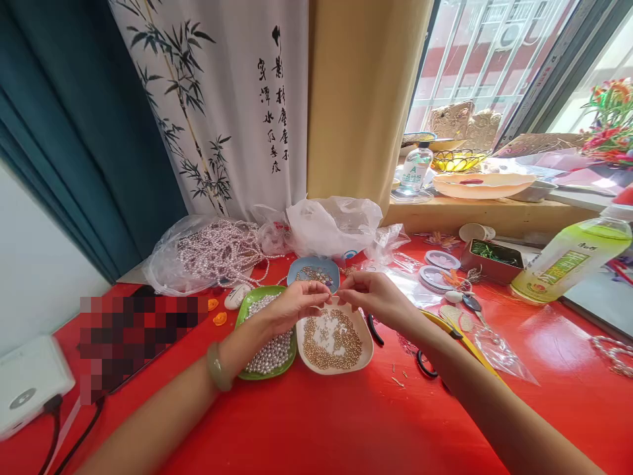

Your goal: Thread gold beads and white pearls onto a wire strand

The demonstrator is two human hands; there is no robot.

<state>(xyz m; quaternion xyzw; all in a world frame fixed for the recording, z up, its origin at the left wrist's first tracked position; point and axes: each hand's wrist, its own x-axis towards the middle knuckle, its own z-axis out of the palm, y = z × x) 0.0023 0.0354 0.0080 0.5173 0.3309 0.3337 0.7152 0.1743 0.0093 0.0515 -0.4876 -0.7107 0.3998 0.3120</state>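
Note:
Above the far edge of a white dish (366,356) of small gold beads (332,359), my two hands face each other, fingertips close together. My left hand (301,305) is closed in a pinch, and so is my right hand (368,293). Whatever lies between the fingers is too small to make out. Under my left forearm, which wears a jade-coloured bangle (217,367), stands a green dish (257,376) of silvery pearl beads (274,353). Behind the hands is a blue dish (297,269) with mixed small beads.
Strings of pink pearl beads (217,254) fill a clear bag at the back left. Yellow-handled pliers (475,349), thread spools (438,278) and a drink bottle (573,257) are on the right. A white plastic bag (336,224) lies behind; a white power device (32,386) is at left.

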